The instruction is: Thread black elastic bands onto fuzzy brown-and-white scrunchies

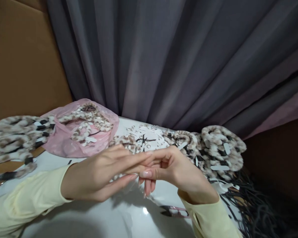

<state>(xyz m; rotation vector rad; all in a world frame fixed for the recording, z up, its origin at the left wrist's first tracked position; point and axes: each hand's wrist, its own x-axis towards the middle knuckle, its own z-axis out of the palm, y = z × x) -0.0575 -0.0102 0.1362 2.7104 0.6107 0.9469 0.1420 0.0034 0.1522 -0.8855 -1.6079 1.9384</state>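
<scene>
My left hand (99, 175) reaches in from the left above the white table, its fingers stretched out to the right. My right hand (181, 170) meets it near the middle, thumb and fingers closed around the ends of the left fingers. Whether something small lies between the fingers is hidden. Behind the hands are brown-and-white fuzzy loops (125, 142). Below the right hand lies a slim tool with a dark tip and pink edges (175, 211), its kind unclear.
An open pink plastic bag (59, 145) holds fuzzy loops. Bundles of similar loops with white tags lie left (12, 132) and right (222, 145). Small metal bits (136, 129) are scattered at the back. Black cords (258, 208) pile at right. A grey curtain (151, 66) hangs behind.
</scene>
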